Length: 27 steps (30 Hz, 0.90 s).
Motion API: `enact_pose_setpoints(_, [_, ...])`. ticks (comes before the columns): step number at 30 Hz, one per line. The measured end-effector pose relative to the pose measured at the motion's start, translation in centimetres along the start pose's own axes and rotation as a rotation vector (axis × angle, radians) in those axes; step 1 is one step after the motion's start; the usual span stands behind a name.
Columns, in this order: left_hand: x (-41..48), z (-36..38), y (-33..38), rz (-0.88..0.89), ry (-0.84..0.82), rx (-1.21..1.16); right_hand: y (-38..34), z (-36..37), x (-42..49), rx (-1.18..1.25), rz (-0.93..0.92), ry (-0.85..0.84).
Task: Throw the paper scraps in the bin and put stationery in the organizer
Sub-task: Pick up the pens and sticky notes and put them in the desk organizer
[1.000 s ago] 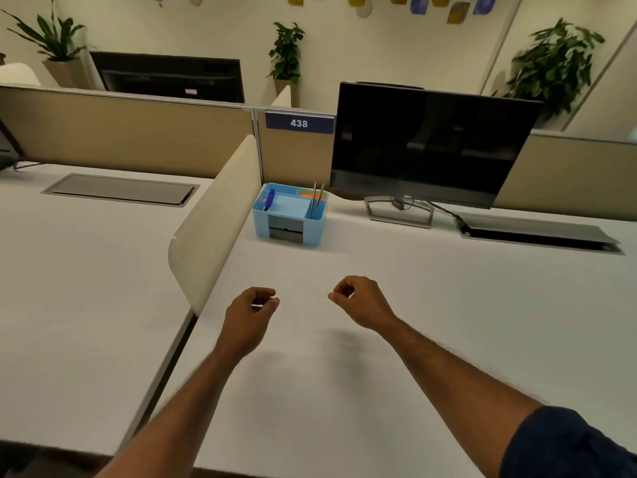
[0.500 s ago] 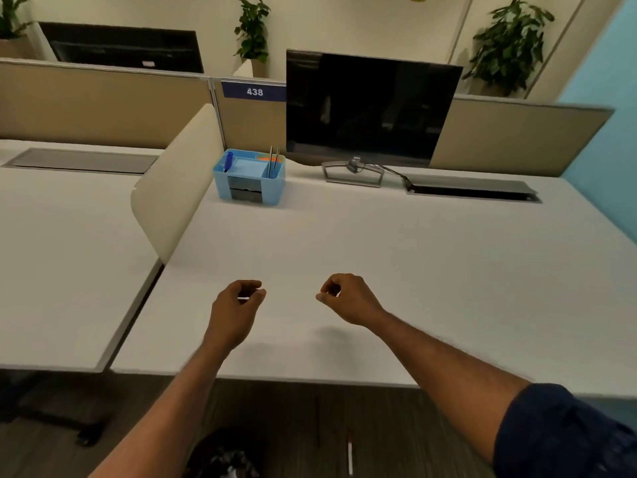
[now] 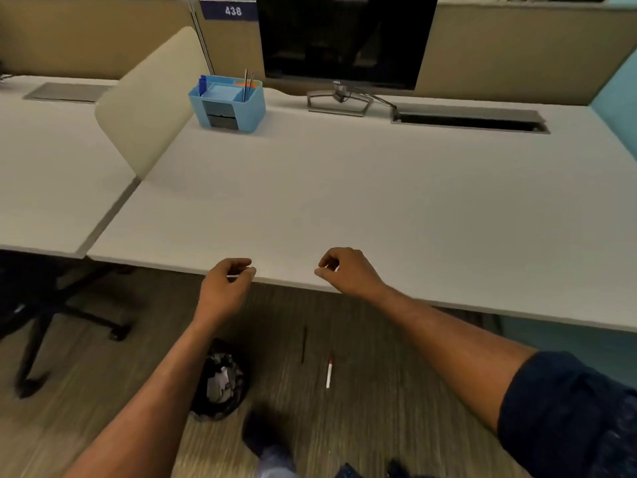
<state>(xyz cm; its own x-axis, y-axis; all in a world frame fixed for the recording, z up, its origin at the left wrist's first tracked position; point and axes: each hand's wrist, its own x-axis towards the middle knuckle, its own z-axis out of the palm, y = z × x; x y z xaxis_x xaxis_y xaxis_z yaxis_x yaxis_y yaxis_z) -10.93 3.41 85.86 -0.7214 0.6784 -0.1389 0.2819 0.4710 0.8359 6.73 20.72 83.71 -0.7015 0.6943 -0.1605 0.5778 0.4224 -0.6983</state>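
Hands hover right over the front edge of the desk, both curled up pretty tight. The left hand has thumb and fingers pinched on a thin white paper scrap, just a sliver poking out. The right hand is curled the same way, thumb tip up against a fingertip. There's a pale spot inside the pinch, but honestly it can't be told whether that's a scrap or just the desk showing through. Down on the floor, just off the desk's front edge and under the left forearm, sits the black bin with crumpled paper in it. Also on the floor in front of the desk are a white pen with a red end and, a bit closer to the desk, a thin dark pen. The blue organizer stands at the back left of the desk, next to the beige divider. A blue thing and two thin grey sticks stand upright in it, plus something orange that's too blurry to name. A dark monitor stands at the back middle of the desk, with a cable hatch at the back right. A chair base is on the floor off the desk's left side.
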Motion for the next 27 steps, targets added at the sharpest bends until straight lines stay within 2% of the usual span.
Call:
enact_pose_setpoints(5, [-4.8, 3.3, -0.4, -0.060, 0.000, -0.023, 3.7, 0.0, -5.1, 0.020, -0.010, -0.081])
enact_pose_setpoints(12, [-7.8, 4.5, -5.0, -0.159, -0.246, 0.058, 9.1, 3.4, -11.3, 0.019, 0.156, -0.171])
enact_pose_setpoints(19, [-6.7, 3.3, -14.5, -0.218, -0.409, 0.060, 13.3, 11.9, -13.8, 0.022, 0.393, -0.071])
enact_pose_setpoints(23, [-5.8, 2.6, -18.3, -0.245, -0.572, 0.092, 15.2, 17.3, -14.7, 0.073, 0.537, -0.034])
enact_pose_setpoints(27, [-5.0, 2.7, -22.4, -0.232, -0.564, 0.114, 17.8, 22.1, -14.7, 0.053, 0.599, -0.043])
